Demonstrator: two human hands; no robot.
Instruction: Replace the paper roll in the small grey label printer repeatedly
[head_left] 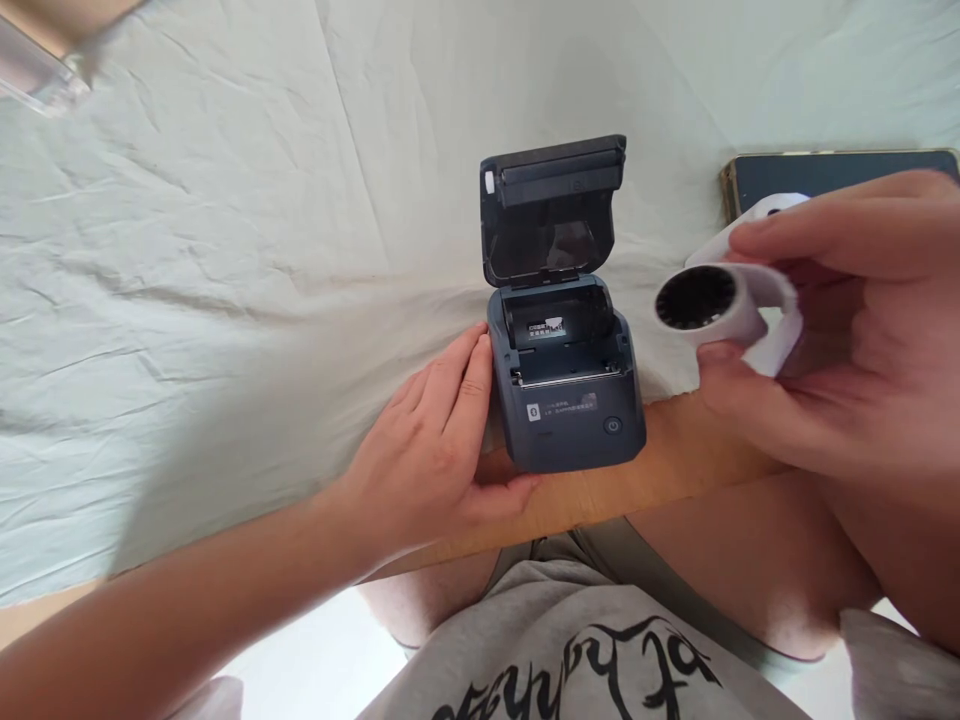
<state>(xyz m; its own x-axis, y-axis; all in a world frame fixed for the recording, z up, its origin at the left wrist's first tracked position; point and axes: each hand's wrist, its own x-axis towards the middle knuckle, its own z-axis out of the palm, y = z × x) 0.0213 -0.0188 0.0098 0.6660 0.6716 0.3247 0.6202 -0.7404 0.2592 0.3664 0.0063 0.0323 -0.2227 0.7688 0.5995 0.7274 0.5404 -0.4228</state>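
A dark blue label printer (574,440) stands near the table's front edge, its lid (551,210) tilted up and back. The roll compartment lies exposed, with a small white printed label inside. My left hand (435,440) holds the printer's left side, fingers laid along it and thumb at the lower front corner. To the right of the printer, my right hand (847,310) grips a white label roll (724,310) between thumb and fingers, apart from the printer. The roll's dark hollow core faces up toward me, and a loose strip curls off its right side.
A wrinkled pale cloth (255,220) covers the table, with a bare wooden edge (675,455) in front. Behind my right hand lie a dark flat slab with a gold rim (840,175) and a partly hidden white object (739,232). A clear plastic item (45,75) sits far left.
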